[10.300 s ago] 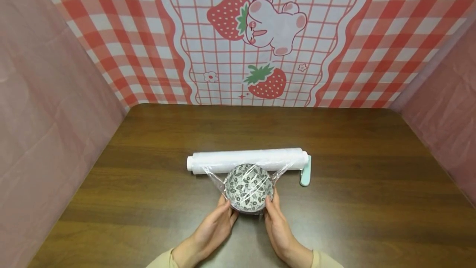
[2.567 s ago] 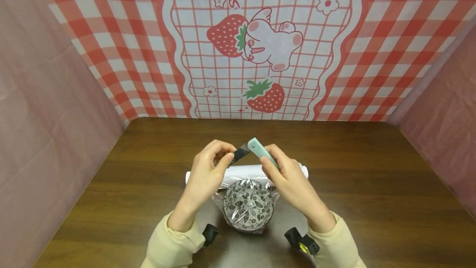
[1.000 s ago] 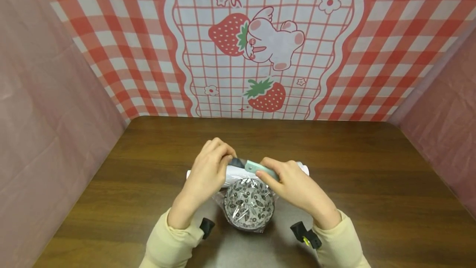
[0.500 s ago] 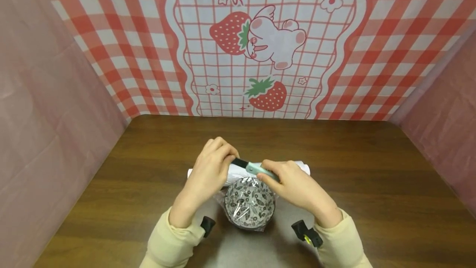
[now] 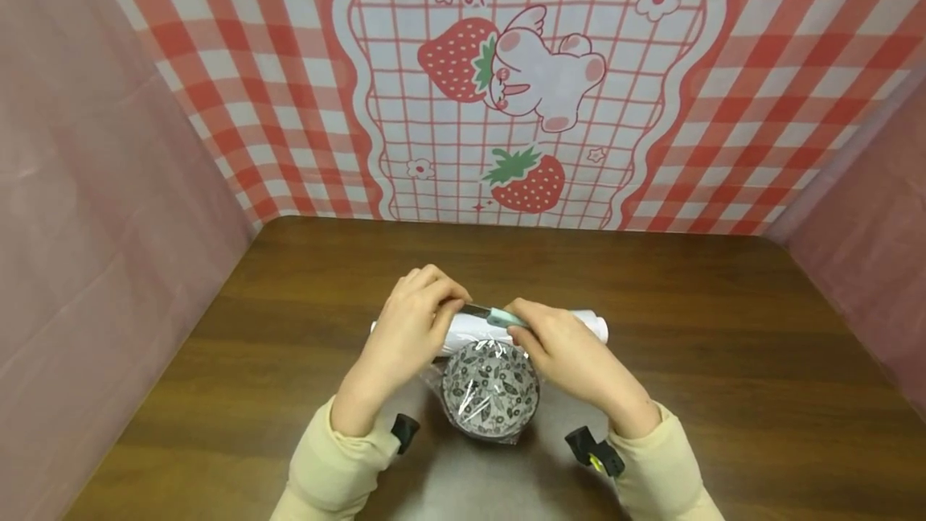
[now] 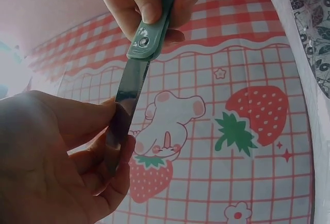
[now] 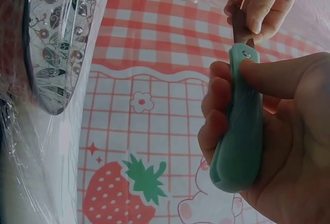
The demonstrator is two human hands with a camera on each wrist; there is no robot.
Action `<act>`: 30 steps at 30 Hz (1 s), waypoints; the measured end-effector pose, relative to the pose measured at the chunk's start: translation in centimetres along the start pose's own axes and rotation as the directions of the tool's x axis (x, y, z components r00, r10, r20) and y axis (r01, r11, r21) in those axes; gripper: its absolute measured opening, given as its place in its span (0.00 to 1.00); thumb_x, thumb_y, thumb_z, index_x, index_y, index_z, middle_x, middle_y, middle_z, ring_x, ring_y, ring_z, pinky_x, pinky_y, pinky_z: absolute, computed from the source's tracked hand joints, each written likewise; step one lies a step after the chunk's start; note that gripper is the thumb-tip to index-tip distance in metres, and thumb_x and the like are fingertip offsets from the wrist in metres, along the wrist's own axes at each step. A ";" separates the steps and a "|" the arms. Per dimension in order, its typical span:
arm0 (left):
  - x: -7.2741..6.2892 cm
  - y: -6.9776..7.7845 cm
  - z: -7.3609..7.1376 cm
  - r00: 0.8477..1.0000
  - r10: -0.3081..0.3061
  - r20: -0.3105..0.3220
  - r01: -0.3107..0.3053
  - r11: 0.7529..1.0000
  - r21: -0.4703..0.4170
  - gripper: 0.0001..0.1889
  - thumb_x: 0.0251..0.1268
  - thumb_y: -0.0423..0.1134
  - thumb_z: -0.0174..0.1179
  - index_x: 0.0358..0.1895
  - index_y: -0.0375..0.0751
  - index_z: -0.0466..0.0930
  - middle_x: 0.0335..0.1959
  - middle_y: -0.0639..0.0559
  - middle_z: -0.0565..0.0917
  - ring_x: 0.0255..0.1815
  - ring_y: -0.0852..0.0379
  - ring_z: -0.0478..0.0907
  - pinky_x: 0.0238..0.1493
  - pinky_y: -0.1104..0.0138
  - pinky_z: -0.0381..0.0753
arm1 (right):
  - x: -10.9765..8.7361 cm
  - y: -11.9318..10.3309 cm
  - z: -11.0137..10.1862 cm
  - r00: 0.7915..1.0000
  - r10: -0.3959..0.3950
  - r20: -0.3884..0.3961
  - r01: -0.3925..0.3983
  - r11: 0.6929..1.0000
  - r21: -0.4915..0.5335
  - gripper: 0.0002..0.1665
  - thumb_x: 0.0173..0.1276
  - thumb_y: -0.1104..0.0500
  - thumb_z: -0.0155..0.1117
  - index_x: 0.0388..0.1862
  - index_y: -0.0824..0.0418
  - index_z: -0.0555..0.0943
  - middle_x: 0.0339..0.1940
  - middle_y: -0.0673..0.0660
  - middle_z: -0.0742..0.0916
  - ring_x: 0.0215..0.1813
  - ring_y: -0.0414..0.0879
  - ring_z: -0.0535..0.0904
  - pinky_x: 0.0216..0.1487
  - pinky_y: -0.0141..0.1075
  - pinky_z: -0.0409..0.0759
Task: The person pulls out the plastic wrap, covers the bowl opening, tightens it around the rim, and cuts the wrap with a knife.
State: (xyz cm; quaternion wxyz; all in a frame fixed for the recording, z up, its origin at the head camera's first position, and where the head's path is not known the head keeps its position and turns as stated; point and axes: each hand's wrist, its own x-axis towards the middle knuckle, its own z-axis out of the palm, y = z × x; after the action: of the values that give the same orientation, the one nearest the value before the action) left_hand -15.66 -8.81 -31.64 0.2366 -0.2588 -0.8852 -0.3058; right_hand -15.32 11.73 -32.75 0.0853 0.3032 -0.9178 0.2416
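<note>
Holds a mint-green-handled folding knife above a brown wood-grain surface, midway between left and right edges, well short of the far edge. Pinches the metal blade with the left grip; curls the right grip round the handle. Has below a long white roll and, toward the near edge, a round black-and-white floral bowl under clear film.
</note>
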 end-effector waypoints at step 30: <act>-9.2 -4.7 2.7 0.560 -0.670 0.487 0.717 0.096 -0.691 0.10 0.61 0.30 0.46 0.43 0.27 0.64 0.32 0.50 0.76 0.33 0.60 0.75 0.38 0.67 0.73 | 3.8 3.7 1.9 0.975 -0.085 0.207 0.122 0.978 -0.170 0.03 0.66 0.53 0.53 0.32 0.49 0.72 0.25 0.42 0.77 0.27 0.39 0.73 0.26 0.37 0.70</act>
State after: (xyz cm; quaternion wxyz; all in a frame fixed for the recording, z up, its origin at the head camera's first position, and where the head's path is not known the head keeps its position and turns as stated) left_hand -12.30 -13.04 -40.81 -0.1144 0.1019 -0.6347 -0.7575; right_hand -20.61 11.42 -34.74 0.0331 0.3644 -0.9228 0.1203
